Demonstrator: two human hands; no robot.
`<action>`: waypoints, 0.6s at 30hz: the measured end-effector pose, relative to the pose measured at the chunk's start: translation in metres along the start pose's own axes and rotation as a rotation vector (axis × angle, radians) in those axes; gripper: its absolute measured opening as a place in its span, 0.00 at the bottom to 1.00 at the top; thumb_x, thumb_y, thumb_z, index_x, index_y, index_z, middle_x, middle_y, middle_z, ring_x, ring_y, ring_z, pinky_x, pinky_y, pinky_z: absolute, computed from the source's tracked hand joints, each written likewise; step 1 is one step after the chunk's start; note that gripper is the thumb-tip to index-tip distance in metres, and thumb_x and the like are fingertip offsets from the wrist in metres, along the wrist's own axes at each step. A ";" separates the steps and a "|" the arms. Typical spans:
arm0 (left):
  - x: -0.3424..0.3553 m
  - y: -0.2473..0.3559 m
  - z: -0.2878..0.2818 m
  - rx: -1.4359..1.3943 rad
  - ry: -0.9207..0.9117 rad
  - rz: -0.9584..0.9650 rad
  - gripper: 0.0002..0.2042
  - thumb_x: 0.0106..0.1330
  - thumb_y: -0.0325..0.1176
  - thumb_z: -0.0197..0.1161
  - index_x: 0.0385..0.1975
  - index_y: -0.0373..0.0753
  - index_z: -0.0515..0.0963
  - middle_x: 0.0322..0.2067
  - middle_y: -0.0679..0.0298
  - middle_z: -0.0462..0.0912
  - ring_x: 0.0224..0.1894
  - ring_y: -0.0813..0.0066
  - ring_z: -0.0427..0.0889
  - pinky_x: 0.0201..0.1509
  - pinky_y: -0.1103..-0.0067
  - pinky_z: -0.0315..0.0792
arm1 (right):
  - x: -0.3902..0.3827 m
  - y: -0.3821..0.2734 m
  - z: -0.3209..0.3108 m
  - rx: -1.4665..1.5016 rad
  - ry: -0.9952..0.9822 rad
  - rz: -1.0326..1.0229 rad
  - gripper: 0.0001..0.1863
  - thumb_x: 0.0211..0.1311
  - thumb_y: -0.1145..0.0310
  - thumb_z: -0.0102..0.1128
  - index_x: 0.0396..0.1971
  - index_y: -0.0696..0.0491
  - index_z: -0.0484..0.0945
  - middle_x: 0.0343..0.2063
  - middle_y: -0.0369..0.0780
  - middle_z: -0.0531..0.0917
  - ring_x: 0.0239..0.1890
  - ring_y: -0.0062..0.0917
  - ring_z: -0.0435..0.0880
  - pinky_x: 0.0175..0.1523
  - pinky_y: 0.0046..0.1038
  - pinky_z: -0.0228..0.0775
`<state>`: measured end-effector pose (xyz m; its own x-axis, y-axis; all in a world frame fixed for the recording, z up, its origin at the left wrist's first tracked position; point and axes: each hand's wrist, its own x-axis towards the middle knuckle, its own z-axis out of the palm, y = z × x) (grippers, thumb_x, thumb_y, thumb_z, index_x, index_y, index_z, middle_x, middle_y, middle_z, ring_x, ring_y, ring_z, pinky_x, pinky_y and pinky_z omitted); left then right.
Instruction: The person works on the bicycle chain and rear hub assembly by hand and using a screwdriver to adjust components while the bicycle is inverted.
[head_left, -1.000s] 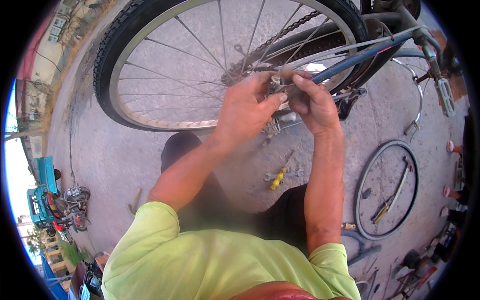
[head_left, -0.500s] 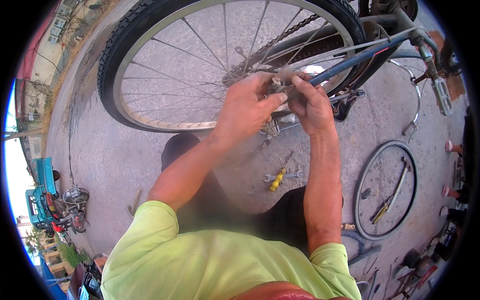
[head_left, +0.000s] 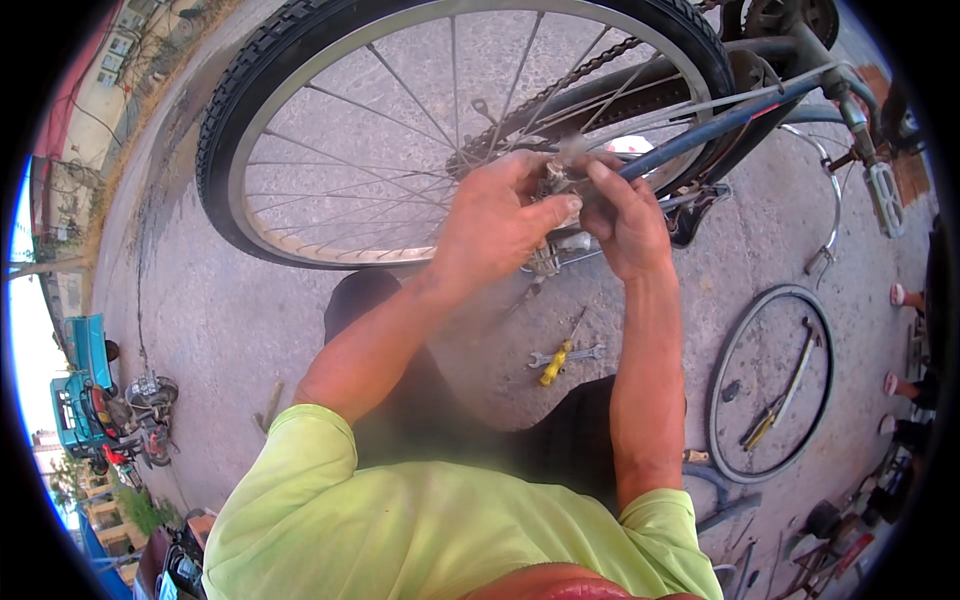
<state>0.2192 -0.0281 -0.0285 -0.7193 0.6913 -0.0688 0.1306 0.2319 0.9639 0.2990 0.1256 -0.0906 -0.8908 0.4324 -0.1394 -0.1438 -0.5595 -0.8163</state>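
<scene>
A bicycle wheel [head_left: 268, 225] with a black knobby tyre and metal spokes is mounted in a blue-grey bicycle frame [head_left: 720, 112]. My left hand [head_left: 498, 218] has its fingers and thumb closed around a small, dirty metal part [head_left: 553, 178] near the wheel's axle. Beside it, my right hand [head_left: 630, 222] is pinched at the same part, close to the end of the frame tube. The fingers hide most of what lies between them, and the picture is hazy there. More metal fittings [head_left: 543, 258] hang just below my hands. The chain [head_left: 590, 62] runs behind the spokes.
On the ground between my knees, a yellow-handled screwdriver [head_left: 556, 364] lies across a spanner [head_left: 597, 352]. A loose grey tyre [head_left: 716, 400] to the right encircles a hammer [head_left: 800, 365] and another yellow-handled tool [head_left: 762, 424]. A pedal [head_left: 885, 200] sticks out at upper right.
The wheel and frame have shifted slightly right and down in the picture. My left thumb and right fingers have moved a little at the small metal part; both hands stay closed there.
</scene>
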 end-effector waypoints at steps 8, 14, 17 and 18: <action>-0.010 0.003 0.008 0.129 0.076 -0.017 0.23 0.62 0.33 0.73 0.55 0.30 0.79 0.35 0.61 0.86 0.28 0.82 0.81 0.33 0.80 0.75 | -0.043 -0.032 0.005 -0.958 0.248 -0.059 0.18 0.70 0.57 0.65 0.37 0.59 0.85 0.26 0.35 0.85 0.25 0.17 0.77 0.33 0.22 0.69; -0.011 0.009 0.002 0.061 0.002 -0.047 0.23 0.62 0.33 0.72 0.55 0.31 0.78 0.30 0.61 0.88 0.33 0.81 0.85 0.37 0.80 0.77 | -0.045 -0.014 0.010 -0.484 0.009 -0.057 0.13 0.73 0.60 0.63 0.34 0.54 0.84 0.24 0.33 0.84 0.22 0.13 0.76 0.28 0.17 0.63; -0.010 0.002 -0.006 -0.020 -0.056 -0.047 0.22 0.63 0.33 0.72 0.55 0.31 0.79 0.31 0.60 0.89 0.35 0.81 0.86 0.39 0.80 0.77 | -0.046 -0.014 0.015 -0.465 0.011 -0.056 0.12 0.73 0.62 0.63 0.34 0.55 0.84 0.24 0.33 0.84 0.22 0.13 0.77 0.28 0.17 0.63; -0.009 0.001 -0.009 -0.053 -0.078 -0.054 0.22 0.63 0.33 0.71 0.55 0.31 0.79 0.32 0.60 0.89 0.35 0.81 0.86 0.40 0.80 0.77 | -0.046 -0.013 0.016 -0.454 0.029 -0.052 0.12 0.73 0.62 0.64 0.34 0.55 0.84 0.24 0.33 0.84 0.22 0.13 0.77 0.28 0.17 0.64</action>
<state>0.2197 -0.0405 -0.0249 -0.6688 0.7304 -0.1384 0.0555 0.2348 0.9705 0.3351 0.1015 -0.0649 -0.8741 0.4749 -0.1019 0.0210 -0.1728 -0.9847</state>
